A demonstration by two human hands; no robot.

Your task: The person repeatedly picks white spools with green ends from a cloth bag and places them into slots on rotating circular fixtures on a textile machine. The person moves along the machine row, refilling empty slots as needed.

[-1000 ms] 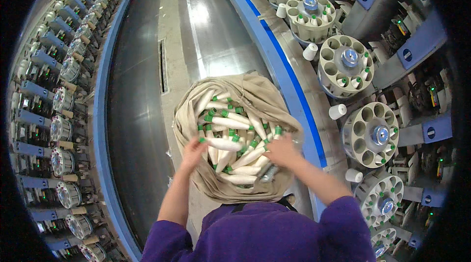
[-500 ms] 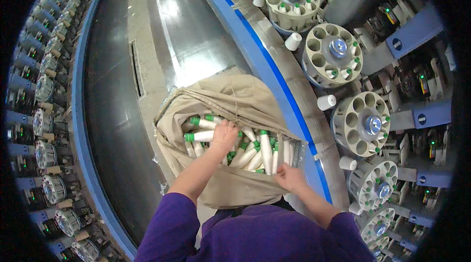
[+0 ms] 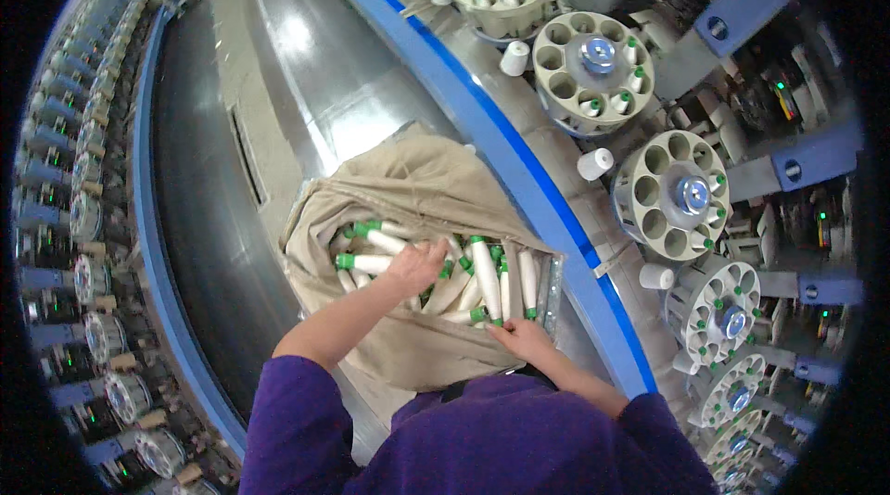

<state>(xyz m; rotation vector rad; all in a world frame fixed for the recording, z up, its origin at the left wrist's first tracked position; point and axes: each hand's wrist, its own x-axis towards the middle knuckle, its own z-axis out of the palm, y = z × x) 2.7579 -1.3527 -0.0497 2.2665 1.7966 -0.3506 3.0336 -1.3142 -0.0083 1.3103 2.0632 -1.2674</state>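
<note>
Inside an open beige cloth sack (image 3: 399, 361) lie many white yarn bobbins (image 3: 485, 277) with green ends, jumbled at various angles. My left hand (image 3: 419, 268) reaches in among them, its fingers bent down over the pile; whatever they hold is hidden beneath. One bobbin (image 3: 371, 263) points out to the left of that hand. At the sack's near right edge, my right hand (image 3: 522, 339) has its fingertips closed at the lower green end of a long bobbin that lies almost lengthwise. Another bobbin (image 3: 528, 282) stands just right of it, close to the sack's rim.
Along the right runs a machine with a blue rail (image 3: 464, 106) and round bobbin magazines (image 3: 672, 194), some pockets holding green-tipped bobbins. White yarn cones (image 3: 594, 164) sit beside them. A dark floor strip (image 3: 199, 180) and another machine row (image 3: 90, 277) are on the left.
The view has shifted, so the sack sits slightly further left. My right hand has moved left to the long bobbin's lower end. My left hand stays among the bobbins.
</note>
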